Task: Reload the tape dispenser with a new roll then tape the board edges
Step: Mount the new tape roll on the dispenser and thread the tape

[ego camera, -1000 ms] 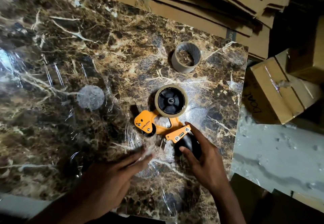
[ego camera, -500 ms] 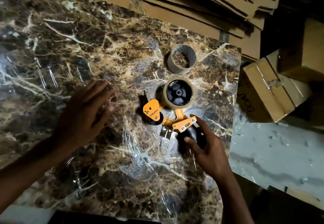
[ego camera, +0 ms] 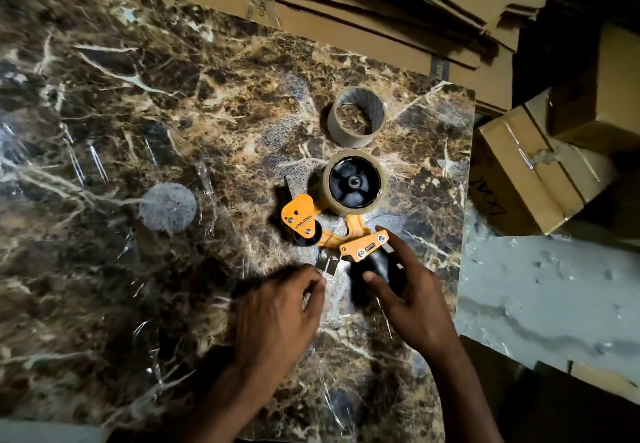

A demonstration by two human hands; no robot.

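Right hand (ego camera: 408,299) (curled) around dispenser handle (ego camera: 379,271)

Cardboard and clutter around the work surface.

Beyond the far edge, a stack of flattened cardboard sheets (ego camera: 363,2) lies in overlapping layers, corrugated edges showing. Off to the right sit closed cardboard boxes (ego camera: 540,172), the nearest sealed with clear tape and bearing dark lettering on its side; a taller box (ego camera: 609,96) rests behind it, touching it. Below them runs a pale grey floor (ego camera: 540,290), mottled and scuffed. At the lower right corner more cardboard (ego camera: 602,383) shows, dim and hard to make out.
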